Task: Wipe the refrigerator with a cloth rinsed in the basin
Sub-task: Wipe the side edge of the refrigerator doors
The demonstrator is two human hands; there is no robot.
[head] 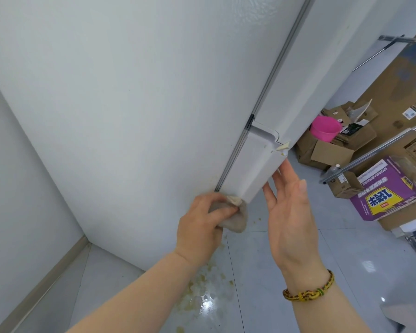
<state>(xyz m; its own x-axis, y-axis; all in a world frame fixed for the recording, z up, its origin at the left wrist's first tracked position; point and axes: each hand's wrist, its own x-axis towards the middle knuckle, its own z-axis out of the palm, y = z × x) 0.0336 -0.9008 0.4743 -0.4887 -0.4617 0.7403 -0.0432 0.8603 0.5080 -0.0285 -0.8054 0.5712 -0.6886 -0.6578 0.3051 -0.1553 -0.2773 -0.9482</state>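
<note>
Low at the fridge [130, 104] door corner: left hand [202, 217] grips the cloth [235, 221] on the seam; right hand [291, 212], fingers [270, 200] straight, touches the door edge. Short, firm strokes along the seam would suit.

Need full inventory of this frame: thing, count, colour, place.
refrigerator: one, white, upper left and centre
cloth: one, grey-beige, at the lower door's corner
basin: one, pink, on cardboard boxes, right
cardboard boxes: several, brown, right
purple box: one, purple and yellow, right
scraps: scattered, yellowish, floor below the refrigerator
bracelet: one, yellow, right wrist
left hand: one, grips the cloth
right hand: one, open, fingertips at the door's edge
</note>
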